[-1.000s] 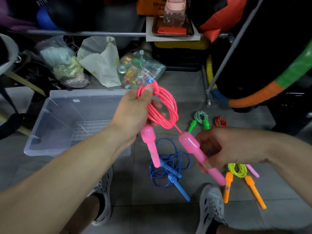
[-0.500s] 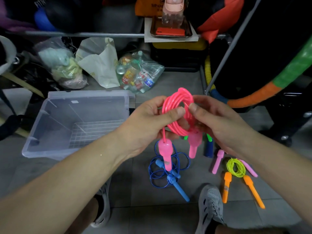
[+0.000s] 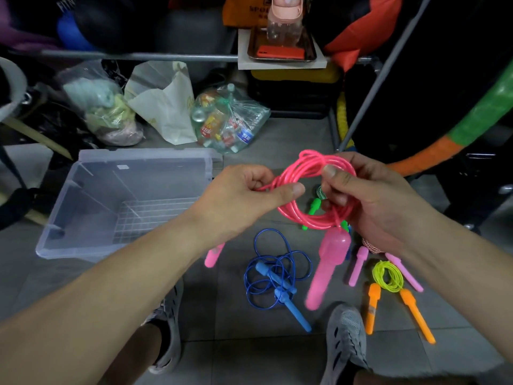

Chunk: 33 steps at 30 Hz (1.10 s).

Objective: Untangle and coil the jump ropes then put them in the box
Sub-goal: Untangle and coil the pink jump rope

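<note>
I hold a coiled pink jump rope point(image 3: 298, 211) in both hands above the floor. My left hand point(image 3: 244, 195) pinches the coil's left side. My right hand point(image 3: 369, 198) grips its right side, thumb on top. One pink handle point(image 3: 327, 262) dangles below the coil; the other pink handle point(image 3: 213, 255) shows under my left wrist. A clear plastic box point(image 3: 83, 207) sits on the floor to the left. A tangled blue jump rope point(image 3: 277, 276) lies on the floor below my hands.
A yellow-green rope with orange handles point(image 3: 388, 276), a light pink-handled rope point(image 3: 358, 269) and a green-handled rope point(image 3: 313, 208) lie on the floor at right. Bags of bottles point(image 3: 227, 120) and a rack stand behind. My grey shoes point(image 3: 344, 337) are at the bottom.
My right hand let go of the pink handle and came up to grip the coil. The coil moved right and spread between both hands; both handles now hang down.
</note>
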### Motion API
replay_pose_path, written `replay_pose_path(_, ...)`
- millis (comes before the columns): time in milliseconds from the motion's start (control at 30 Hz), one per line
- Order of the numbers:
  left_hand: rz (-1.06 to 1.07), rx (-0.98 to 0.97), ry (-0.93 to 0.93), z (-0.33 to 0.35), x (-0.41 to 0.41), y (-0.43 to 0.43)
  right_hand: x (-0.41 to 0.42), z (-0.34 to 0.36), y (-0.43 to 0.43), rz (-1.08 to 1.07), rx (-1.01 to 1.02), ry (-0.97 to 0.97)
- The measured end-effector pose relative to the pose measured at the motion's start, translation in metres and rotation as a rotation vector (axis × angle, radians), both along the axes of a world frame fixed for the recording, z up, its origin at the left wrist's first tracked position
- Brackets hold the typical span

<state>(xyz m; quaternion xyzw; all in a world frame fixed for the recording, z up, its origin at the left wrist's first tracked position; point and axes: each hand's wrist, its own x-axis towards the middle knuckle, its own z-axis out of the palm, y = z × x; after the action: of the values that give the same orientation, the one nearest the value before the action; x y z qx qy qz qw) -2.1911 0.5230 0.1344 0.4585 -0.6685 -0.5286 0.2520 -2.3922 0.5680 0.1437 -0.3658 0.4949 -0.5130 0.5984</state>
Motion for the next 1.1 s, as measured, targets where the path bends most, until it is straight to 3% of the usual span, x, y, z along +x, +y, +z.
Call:
replay_pose_path(133, -0.027, 0.182, 0.140, -0.007, 0.000, 0.000, -0.003, -0.002, 0.004, 0.144, -0.001, 0.179)
replay_pose_path(300, -0.145, 0.165, 0.201, -0.004, -0.001, 0.004, -0.001, -0.006, 0.004, 0.085, -0.046, 0.221)
replay_pose_path(433, -0.038, 0.189, 0.284, -0.001, -0.003, 0.003, -0.004, 0.002, 0.006, 0.022, -0.057, 0.256)
replay_pose_path(633, -0.001, 0.315, 0.459, -0.004, -0.006, 0.001, -0.005, 0.001, 0.007, 0.082, -0.113, 0.536)
replay_pose_path(833, -0.040, 0.324, 0.353, -0.006, -0.007, 0.006, -0.005, 0.004, 0.009, 0.375, -0.052, 0.359)
replay_pose_path(967, -0.017, 0.245, 0.300, -0.004, -0.009, 0.007, 0.003, 0.001, 0.006, 0.182, 0.067, 0.163)
replay_pose_path(1100, 0.032, 0.171, 0.246, -0.006, -0.009, 0.004, 0.001, 0.000, 0.004, 0.153, 0.167, 0.139)
